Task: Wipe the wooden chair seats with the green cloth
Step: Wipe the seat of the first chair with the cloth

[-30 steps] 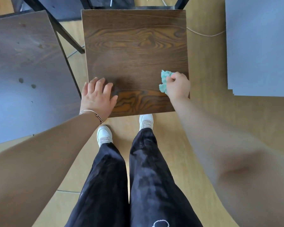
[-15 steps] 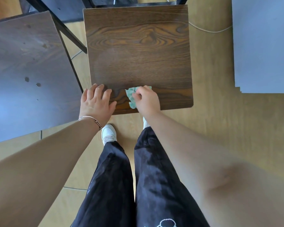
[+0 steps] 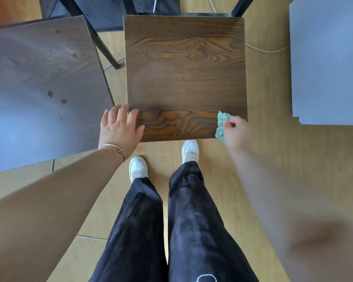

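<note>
Two hands work the near edge of one seat. Our right hand [image 3: 235,130] has its fingers curled tight around the green cloth [image 3: 221,122], which is bunched into a small wad that pokes out past the knuckles toward the left. We judge the wad is kept small so the pressure lands on one patch at a time. It sits on the near-right corner of the chair seat [image 3: 183,74], touching the wood, its lower end reaching the front edge. Our left hand [image 3: 119,129] lies flat on the near-left corner with fingers straight and slightly spread, gripping nothing. We take it as a brace that stops the chair sliding under the strokes. A thin bracelet [image 3: 113,148] circles that wrist.

The cloth looks pale green, crumpled and soft, and is much smaller than the seat. The seat is a square dark-brown board with bold grain, brighter orange-brown in a band along the front, on a black frame. A second seat [image 3: 39,78] stands just beside it on the left, duller and marked with a few small spots, and we judge it still needs wiping. Beneath both runs the light wooden floor [image 3: 273,159].
</note>
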{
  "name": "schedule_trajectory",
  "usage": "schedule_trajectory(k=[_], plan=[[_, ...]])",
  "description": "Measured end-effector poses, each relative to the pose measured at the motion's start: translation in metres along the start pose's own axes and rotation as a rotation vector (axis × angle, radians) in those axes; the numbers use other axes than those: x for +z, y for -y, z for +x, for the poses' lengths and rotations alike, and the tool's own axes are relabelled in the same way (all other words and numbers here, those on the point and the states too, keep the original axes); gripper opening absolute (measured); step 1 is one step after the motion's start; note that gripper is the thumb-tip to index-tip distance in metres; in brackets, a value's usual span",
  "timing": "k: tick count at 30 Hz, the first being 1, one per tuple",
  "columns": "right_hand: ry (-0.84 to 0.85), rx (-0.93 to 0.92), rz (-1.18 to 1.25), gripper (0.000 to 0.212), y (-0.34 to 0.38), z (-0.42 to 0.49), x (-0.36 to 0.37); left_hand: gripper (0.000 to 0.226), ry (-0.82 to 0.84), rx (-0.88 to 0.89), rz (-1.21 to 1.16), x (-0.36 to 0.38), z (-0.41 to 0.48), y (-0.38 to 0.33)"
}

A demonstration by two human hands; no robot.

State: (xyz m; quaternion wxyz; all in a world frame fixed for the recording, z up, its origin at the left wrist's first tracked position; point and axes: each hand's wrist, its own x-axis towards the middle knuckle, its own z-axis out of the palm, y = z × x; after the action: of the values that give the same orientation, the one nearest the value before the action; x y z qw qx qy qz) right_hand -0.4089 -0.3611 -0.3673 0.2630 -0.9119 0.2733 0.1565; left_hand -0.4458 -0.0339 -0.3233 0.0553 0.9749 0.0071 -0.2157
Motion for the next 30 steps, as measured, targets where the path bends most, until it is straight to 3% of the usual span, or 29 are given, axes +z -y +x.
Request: schedule_trajectory(k=[7, 15, 22, 27, 30], plan=[[0.133, -0.208, 0.02, 0.018, 0.101, -0.054, 0.075, 0.05, -0.012, -0.09, -0.075, 0.008, -0.017, 0.041], [0.247, -0.453, -0.208, 0.02, 0.185, -0.105, 0.134, 0.053, -0.037, -0.207, -0.154, 0.017, -0.042, 0.085], [0.321, -0.52, -0.154, 0.018, 0.152, -0.163, 0.154, 0.052, -0.055, -0.223, -0.192, 0.018, -0.061, 0.103], [0.521, -0.485, -0.184, 0.017, 0.11, -0.176, 0.143, 0.052, -0.063, -0.21, -0.188, 0.015, -0.063, 0.105], [0.484, -0.445, -0.135, 0.02, 0.101, -0.16, 0.117, 0.053, -0.038, -0.201, -0.174, 0.012, -0.058, 0.1]])
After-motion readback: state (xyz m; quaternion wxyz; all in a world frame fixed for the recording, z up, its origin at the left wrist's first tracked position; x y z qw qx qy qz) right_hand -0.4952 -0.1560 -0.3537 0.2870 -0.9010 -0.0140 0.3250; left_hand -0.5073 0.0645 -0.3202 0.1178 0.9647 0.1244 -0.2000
